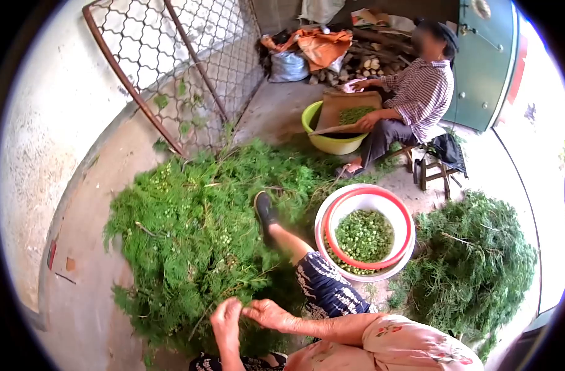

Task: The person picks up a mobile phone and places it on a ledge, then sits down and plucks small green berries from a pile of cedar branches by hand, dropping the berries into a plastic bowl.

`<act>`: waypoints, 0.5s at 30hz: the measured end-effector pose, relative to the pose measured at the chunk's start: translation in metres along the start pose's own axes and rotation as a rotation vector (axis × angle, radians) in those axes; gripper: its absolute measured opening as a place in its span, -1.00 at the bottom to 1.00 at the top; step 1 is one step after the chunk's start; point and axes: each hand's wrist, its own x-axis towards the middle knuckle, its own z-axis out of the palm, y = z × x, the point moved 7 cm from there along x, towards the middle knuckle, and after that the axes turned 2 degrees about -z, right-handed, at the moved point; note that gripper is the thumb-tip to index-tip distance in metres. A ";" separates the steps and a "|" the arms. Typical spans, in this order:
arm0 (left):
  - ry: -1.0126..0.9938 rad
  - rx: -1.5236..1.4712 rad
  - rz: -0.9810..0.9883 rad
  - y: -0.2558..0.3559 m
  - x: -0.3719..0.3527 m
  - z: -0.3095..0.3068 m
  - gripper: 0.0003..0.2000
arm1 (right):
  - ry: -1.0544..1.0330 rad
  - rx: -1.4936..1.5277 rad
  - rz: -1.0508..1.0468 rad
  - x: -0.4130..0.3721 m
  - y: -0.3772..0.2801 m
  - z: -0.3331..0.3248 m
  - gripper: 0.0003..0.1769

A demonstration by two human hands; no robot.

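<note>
My left hand (226,314) and my right hand (269,314) are close together at the lower middle, over the near edge of a pile of feathery green branches (189,229). The fingers of both hands are closed in a pinch. What lies between them is too small to make out. Small pale green cones or berries dot the branches. To the right of my outstretched leg sits a white bowl with a red rim (410,226), nested in a wider pale basin (320,232). Picked green cones or berries (363,235) lie in both.
A second heap of darker branches (474,266) lies at right. Across from me, a seated person (418,93) holds a flat tray (332,114) with green pieces over a yellow-green basin (335,145). Behind are stacked firewood (381,55), bags (288,66), a metal lattice gate (171,62) and a green door (480,74).
</note>
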 end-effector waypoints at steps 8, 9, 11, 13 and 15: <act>0.172 -0.006 0.020 -0.049 -0.048 -0.008 -0.85 | -0.134 -0.264 -0.190 -0.027 0.011 0.027 -0.68; 0.174 0.049 0.039 -0.048 -0.050 -0.011 -0.84 | -0.135 -0.273 -0.220 -0.029 0.011 0.028 -0.68; 0.182 0.158 0.136 -0.039 -0.055 -0.013 -0.84 | -0.136 -0.296 -0.287 -0.031 0.011 0.031 -0.69; 0.184 0.285 0.230 -0.023 -0.060 -0.015 -0.80 | -0.151 -0.343 -0.262 -0.033 0.011 0.033 -0.70; 0.130 0.687 0.177 -0.009 -0.071 -0.018 -0.78 | -0.154 -0.396 -0.276 -0.038 0.007 0.036 -0.72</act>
